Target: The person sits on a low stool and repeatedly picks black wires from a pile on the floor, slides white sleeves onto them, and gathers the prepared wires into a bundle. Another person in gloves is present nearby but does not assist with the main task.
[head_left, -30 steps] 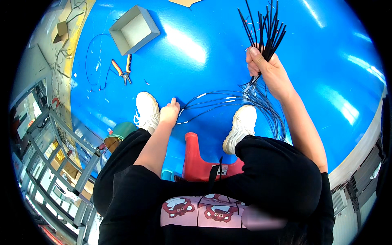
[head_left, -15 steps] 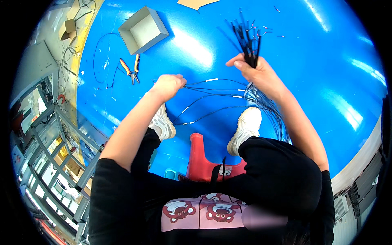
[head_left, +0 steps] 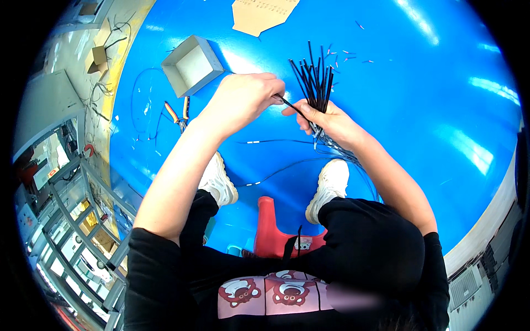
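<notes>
Centrally, I see my right hand (head_left: 326,118) gripping the black wire bundle (head_left: 314,83); my left hand (head_left: 248,96) pinches one wire, its fingertips hidden.

Workshop or light-assembly floor. A glossy blue painted floor (head_left: 419,99) filled most of the view. At 11 o'clock lay a shallow grey open-topped box (head_left: 192,65) and, just below it, orange-handled pliers (head_left: 175,115) among loose thin wires (head_left: 144,105). At 12 o'clock lay a piece of brown cardboard (head_left: 262,14). At 8 o'clock stood grey metal shelving racks (head_left: 83,220).
</notes>
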